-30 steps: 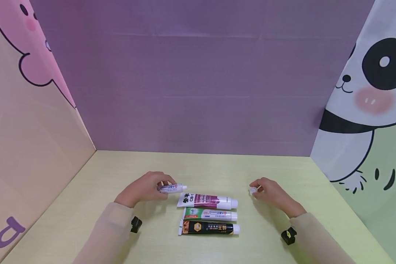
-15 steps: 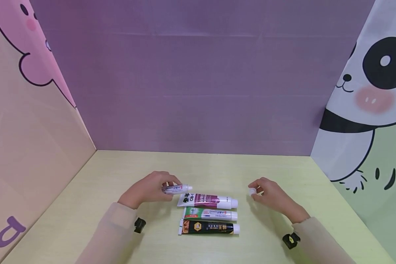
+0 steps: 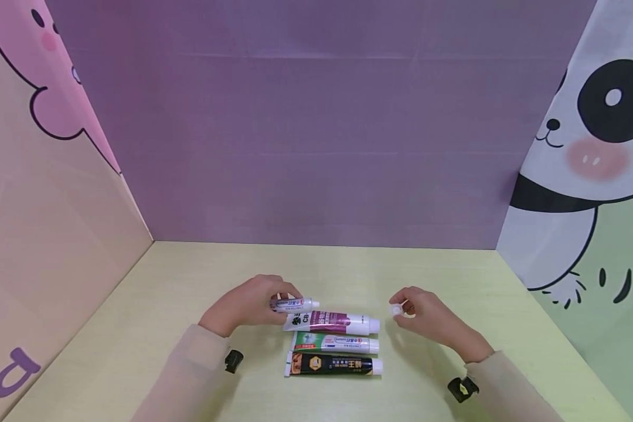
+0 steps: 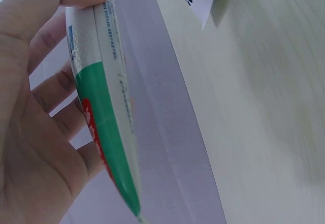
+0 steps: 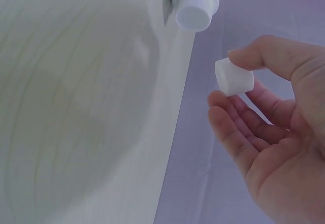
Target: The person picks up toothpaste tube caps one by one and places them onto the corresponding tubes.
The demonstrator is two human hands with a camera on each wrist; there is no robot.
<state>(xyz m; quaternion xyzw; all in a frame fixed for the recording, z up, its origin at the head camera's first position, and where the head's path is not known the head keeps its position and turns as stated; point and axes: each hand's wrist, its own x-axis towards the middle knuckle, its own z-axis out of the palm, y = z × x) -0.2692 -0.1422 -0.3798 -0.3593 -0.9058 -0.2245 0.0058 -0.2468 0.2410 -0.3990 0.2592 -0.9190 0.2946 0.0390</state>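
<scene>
My left hand grips a white-and-green toothpaste tube between thumb and fingers. In the head view the tube's bare nozzle points right, above the back end of a white-and-purple toothpaste tube. Off to the right, my right hand pinches a small white cap between thumb and fingertips, apart from every tube. Below the purple tube lie a green-and-white toothpaste tube and a black toothpaste tube, stacked in a row with their capped ends to the right.
The tubes lie on a pale wood-look table. A purple wall closes off the back. Side panels with printed cartoons stand left and right, the right one showing a panda. Each wrist carries a small black camera.
My left hand has moved right with the held toothpaste tube, over the purple tube's end. The right hand has shifted slightly left with the cap. The three tubes on the table stay put.
</scene>
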